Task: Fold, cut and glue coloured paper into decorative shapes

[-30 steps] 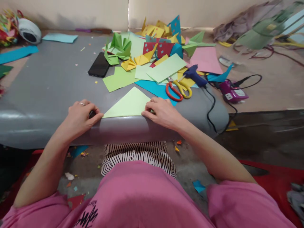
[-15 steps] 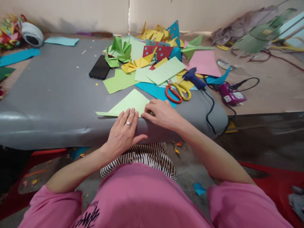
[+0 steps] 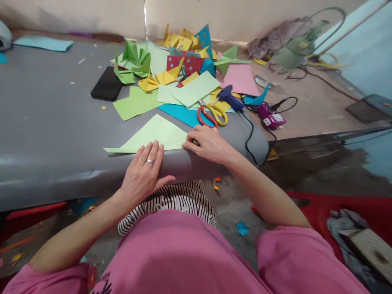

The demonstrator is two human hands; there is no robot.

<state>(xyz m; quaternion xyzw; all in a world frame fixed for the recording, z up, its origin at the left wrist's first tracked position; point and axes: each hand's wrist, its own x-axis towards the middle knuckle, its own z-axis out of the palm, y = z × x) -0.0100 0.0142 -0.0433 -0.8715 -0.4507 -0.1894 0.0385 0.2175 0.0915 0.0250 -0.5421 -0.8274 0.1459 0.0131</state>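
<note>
A sheet of pale green paper (image 3: 156,132), folded to a triangular shape with a thin strip out to the left, lies at the front edge of the grey-covered table (image 3: 61,122). My left hand (image 3: 145,165), a ring on one finger, rests flat with its fingertips on the paper's lower edge. At the paper's right corner, the curled fingers of my right hand (image 3: 205,143) pinch the edge. Just beyond that hand lie scissors (image 3: 219,114) with one red and one yellow handle. Blue paper (image 3: 180,114) lies partly under them.
A blue glue gun (image 3: 231,98) with a black cord lies right of the scissors, near a purple box (image 3: 271,116). Behind are light green sheets (image 3: 197,90), folded yellow paper pieces (image 3: 161,77) and a black phone (image 3: 107,83). A green fan-like object (image 3: 290,53) stands back right.
The view has swung to the right, so things on the table appear further left. My left hand has slid slightly left from my right hand, baring more of the paper's lower edge.
</note>
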